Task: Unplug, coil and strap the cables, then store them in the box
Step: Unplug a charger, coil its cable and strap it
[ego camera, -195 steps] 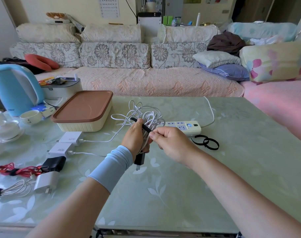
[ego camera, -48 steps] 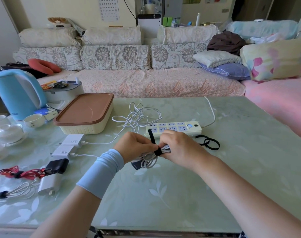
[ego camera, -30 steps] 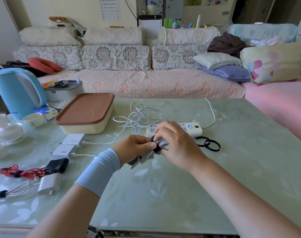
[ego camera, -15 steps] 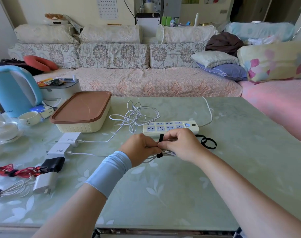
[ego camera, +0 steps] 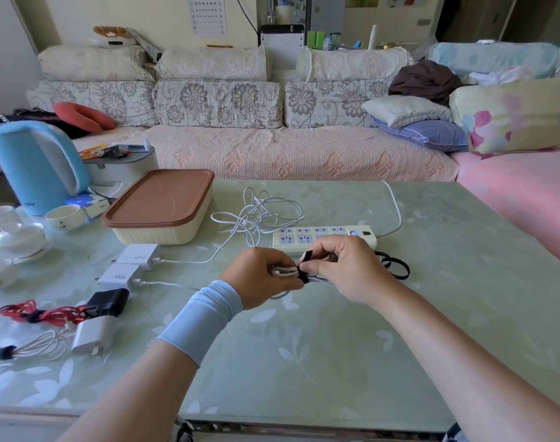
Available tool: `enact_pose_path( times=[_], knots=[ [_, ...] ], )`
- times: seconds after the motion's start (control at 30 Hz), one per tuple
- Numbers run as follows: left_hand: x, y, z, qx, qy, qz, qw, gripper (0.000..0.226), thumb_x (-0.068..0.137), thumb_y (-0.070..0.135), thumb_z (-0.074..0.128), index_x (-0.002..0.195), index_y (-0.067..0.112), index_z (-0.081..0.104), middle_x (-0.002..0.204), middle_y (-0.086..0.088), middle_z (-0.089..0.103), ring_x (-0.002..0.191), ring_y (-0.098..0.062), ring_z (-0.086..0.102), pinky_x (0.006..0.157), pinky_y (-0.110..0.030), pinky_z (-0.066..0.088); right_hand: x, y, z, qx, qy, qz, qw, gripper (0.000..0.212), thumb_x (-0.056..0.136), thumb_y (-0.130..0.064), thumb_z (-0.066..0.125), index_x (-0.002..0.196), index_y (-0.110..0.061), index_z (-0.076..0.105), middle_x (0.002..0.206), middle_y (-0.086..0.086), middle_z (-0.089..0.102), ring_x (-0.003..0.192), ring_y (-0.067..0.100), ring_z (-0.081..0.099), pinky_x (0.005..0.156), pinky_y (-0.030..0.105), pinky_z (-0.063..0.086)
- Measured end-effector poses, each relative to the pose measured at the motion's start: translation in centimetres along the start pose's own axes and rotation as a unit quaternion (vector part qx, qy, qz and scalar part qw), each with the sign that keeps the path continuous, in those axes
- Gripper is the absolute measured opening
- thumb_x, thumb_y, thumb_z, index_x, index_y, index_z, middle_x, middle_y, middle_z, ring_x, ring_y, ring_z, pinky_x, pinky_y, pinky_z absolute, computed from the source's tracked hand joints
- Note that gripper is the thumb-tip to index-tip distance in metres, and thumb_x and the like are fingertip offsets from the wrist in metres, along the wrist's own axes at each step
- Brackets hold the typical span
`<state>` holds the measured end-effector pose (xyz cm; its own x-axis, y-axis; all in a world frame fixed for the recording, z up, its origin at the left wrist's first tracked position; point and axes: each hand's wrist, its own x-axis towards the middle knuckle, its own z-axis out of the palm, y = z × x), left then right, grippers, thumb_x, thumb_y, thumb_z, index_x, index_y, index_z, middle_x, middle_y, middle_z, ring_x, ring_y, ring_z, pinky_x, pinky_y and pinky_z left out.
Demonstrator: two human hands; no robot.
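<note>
At eight o'clock on the bench (ego camera: 304,362) lay a thin white cable (ego camera: 32,346) and a red cable (ego camera: 39,312), each bound with a dark band, beside a white plug (ego camera: 93,334) and a black plug (ego camera: 107,301). At the centre, the left hand (ego camera: 265,275) gripped a coiled cable (ego camera: 283,271), while the right hand (ego camera: 345,269) pinched a black strap (ego camera: 304,266) wrapped round it. Spare straps (ego camera: 396,266) lay at three o'clock from the hands. At twelve sat the power strip (ego camera: 304,239), with a loose cable (ego camera: 259,215) beyond it, and the lidded box (ego camera: 160,208) stood at ten o'clock.
</note>
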<state>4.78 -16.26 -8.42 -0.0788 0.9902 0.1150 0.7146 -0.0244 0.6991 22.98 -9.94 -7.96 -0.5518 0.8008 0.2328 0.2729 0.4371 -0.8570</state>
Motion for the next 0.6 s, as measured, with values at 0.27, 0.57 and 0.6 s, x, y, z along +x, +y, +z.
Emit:
enact_pose_path(
  times=[0.27, 0.57, 0.6],
  knots=[
    [0.4, 0.0, 0.3, 0.153, 0.108, 0.172, 0.967, 0.02, 0.066, 0.036, 0.082, 0.083, 0.028, 0.076, 0.076, 0.009, 0.066, 0.077, -0.015, 0.059, 0.065, -0.031, 0.052, 0.2, 0.1, -0.1, 0.023, 0.007, 0.03, 0.999, 0.021, 0.08, -0.018, 0.08, 0.064, -0.028, 0.073, 0.059, -0.009, 0.062, 0.059, 0.006, 0.05, 0.065, 0.025, 0.043],
    [0.6, 0.3, 0.2, 0.184, 0.177, 0.255, 0.933, 0.018, 0.066, 0.042, 0.074, 0.077, 0.028, 0.074, 0.07, 0.012, 0.063, 0.068, -0.016, 0.057, 0.052, -0.028, 0.051, -0.2, 0.0, 0.9, 0.065, 0.108, 0.091, 0.988, 0.015, 0.076, -0.024, 0.083, 0.088, -0.023, 0.074, 0.08, -0.001, 0.075, 0.07, 0.011, 0.063, 0.074, 0.031, 0.053],
    [0.6, 0.3, 0.2, 0.183, 0.177, 0.254, 0.933, 0.018, 0.065, 0.042, 0.075, 0.076, 0.027, 0.074, 0.069, 0.012, 0.063, 0.067, -0.016, 0.057, 0.052, -0.028, 0.05, -0.2, 0.0, 1.0, 0.058, 0.117, 0.078, 0.988, 0.018, 0.076, -0.022, 0.083, 0.089, -0.025, 0.071, 0.08, -0.004, 0.073, 0.068, 0.009, 0.061, 0.072, 0.028, 0.051]
  ],
)
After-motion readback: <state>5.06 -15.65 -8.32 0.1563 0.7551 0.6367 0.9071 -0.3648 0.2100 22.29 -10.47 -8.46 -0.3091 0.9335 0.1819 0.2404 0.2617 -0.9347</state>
